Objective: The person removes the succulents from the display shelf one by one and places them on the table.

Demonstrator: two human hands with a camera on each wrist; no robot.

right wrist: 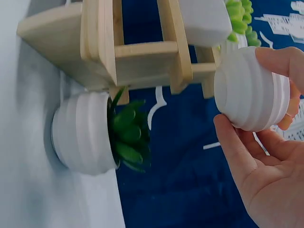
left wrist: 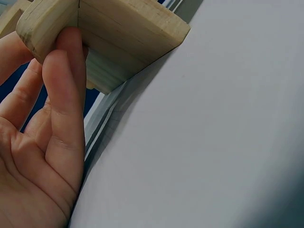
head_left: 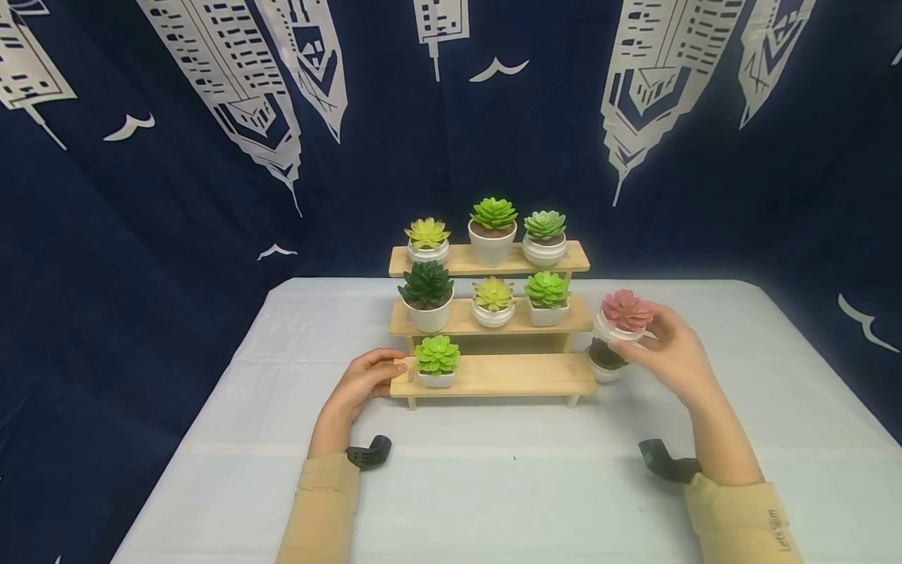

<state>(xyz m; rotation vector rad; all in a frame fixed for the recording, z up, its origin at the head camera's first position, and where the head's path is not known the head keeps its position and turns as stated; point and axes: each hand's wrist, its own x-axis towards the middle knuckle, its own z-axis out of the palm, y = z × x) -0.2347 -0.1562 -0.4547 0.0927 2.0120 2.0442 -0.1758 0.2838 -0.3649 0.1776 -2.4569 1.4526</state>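
My right hand (head_left: 672,356) holds a pink succulent in a white ribbed pot (head_left: 625,313) off the table, to the right of a three-step wooden plant stand (head_left: 524,376). In the right wrist view, thumb and fingers pinch the sides of that white pot (right wrist: 249,90). Below it, a dark green potted succulent (right wrist: 85,133) stands on the table beside the stand's right end. My left hand (head_left: 366,380) grips the left end of the bottom step, and the left wrist view shows its fingers against the wooden end (left wrist: 52,28). Next to this hand, a bright green succulent (head_left: 437,360) sits on that step.
The middle step carries a dark green succulent (head_left: 427,294), a yellow-green one (head_left: 493,301) and a green one (head_left: 547,298). On the top step stand a yellow one (head_left: 427,239), a large green one (head_left: 493,231) and a pale green one (head_left: 545,237). A dark blue printed cloth (head_left: 451,141) hangs behind the white table (head_left: 507,486).
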